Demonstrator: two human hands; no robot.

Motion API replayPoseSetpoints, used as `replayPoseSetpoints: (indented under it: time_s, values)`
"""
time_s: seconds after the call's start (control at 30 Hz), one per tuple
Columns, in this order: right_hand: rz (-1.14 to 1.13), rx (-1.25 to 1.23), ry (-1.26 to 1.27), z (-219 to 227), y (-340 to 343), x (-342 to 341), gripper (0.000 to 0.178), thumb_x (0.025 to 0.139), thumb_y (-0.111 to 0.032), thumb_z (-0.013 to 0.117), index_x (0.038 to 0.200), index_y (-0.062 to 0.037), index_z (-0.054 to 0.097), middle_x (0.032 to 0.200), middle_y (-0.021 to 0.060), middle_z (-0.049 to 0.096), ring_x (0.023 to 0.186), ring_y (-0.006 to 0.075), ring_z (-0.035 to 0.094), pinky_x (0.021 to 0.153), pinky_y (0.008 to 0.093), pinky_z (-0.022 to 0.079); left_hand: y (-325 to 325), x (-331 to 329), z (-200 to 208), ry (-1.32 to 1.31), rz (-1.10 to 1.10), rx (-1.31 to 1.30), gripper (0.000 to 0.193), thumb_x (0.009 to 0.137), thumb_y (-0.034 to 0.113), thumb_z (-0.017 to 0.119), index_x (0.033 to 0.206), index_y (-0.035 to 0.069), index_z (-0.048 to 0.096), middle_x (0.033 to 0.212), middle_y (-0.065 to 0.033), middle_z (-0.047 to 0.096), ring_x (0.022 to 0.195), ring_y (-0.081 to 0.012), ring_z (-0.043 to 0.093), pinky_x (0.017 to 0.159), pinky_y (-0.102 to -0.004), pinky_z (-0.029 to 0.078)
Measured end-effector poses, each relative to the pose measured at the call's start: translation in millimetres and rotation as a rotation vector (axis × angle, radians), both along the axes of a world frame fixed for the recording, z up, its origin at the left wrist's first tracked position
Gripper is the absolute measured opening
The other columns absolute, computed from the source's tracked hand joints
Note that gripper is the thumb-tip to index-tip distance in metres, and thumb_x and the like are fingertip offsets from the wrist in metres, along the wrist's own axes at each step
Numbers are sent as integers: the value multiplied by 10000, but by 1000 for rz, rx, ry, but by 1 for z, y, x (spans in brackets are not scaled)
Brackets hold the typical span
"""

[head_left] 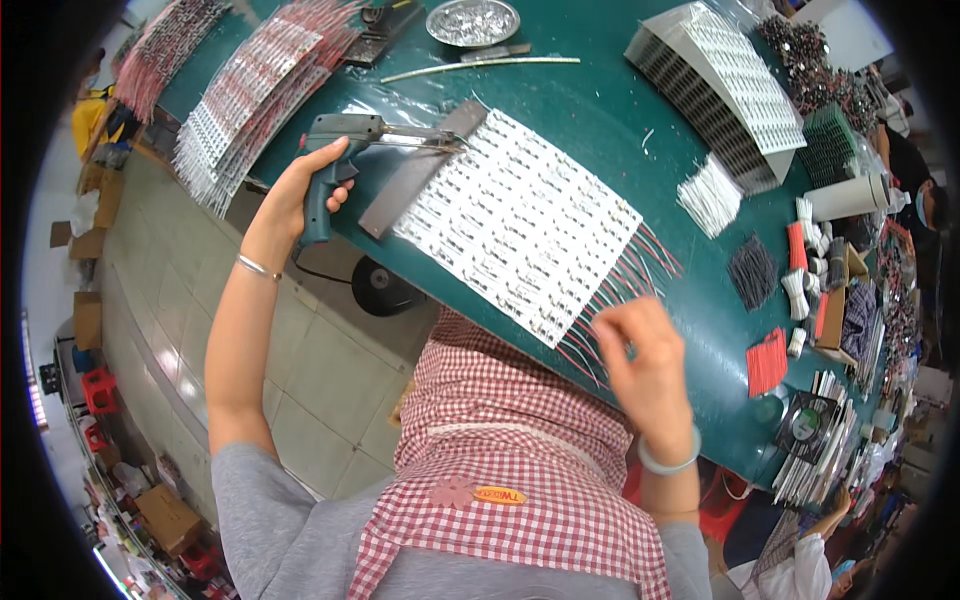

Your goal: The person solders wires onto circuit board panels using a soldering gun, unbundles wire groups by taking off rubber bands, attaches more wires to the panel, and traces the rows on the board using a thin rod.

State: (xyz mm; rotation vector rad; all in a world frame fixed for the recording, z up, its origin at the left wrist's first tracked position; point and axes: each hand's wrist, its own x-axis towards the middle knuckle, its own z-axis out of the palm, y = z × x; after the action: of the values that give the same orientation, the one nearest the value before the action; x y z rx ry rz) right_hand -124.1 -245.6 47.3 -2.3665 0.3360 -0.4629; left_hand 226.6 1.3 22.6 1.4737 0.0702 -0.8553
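My left hand (303,182) is wrapped round the grip of a dark green soldering gun (345,126), with fingers by its trigger. The gun's metal tip reaches over the upper left corner of a white panel of small circuit boards (530,225). Along that panel's left edge lies a flat grey-brown bar (385,205). Red, black and white wires (632,280) stick out from the panel's right edge. Close to these wires is my right hand (645,350), slightly blurred, its thumb and fingers curled into a pinch. Whatever it may hold is too small to make out.
Stacked wired panels (265,85) lie at the left, a tall stack of white panels (720,90) at the far right. Bundles of white wires (710,195), black wires (752,272) and red wires (767,362) lie on the right. A metal dish (472,22) stands at the back.
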Motion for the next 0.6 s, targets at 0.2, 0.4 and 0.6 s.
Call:
replayPoseSetpoints:
  time_s: [0.2, 0.4, 0.6]
  values:
    - [16, -451, -217, -26, -98, 155, 205, 851, 8, 602, 1049, -29, 640, 1034, 126, 637, 980, 322, 604, 824, 421, 510, -8, 19, 6, -392, -137, 520, 623, 850, 531, 737, 787, -76, 611, 666, -138, 618, 518, -189, 644, 436, -291, 511]
    - [122, -763, -251, -73, -131, 298, 217, 830, -38, 596, 1040, -33, 653, 1080, 100, 647, 1039, 281, 607, 861, 402, 522, -21, 12, 16, -942, -385, 1146, 732, 853, 664, 607, 761, -55, 710, 727, -262, 674, 748, -384, 697, 673, -447, 518]
    - [164, -1046, -274, -79, -139, 301, 50, 771, -82, 619, 817, -86, 602, 877, 73, 556, 901, 246, 566, 785, 366, 480, -27, -16, 19, -1184, -279, 1190, 450, 917, 440, 652, 921, -7, 702, 722, -204, 674, 722, -364, 686, 664, -431, 523]
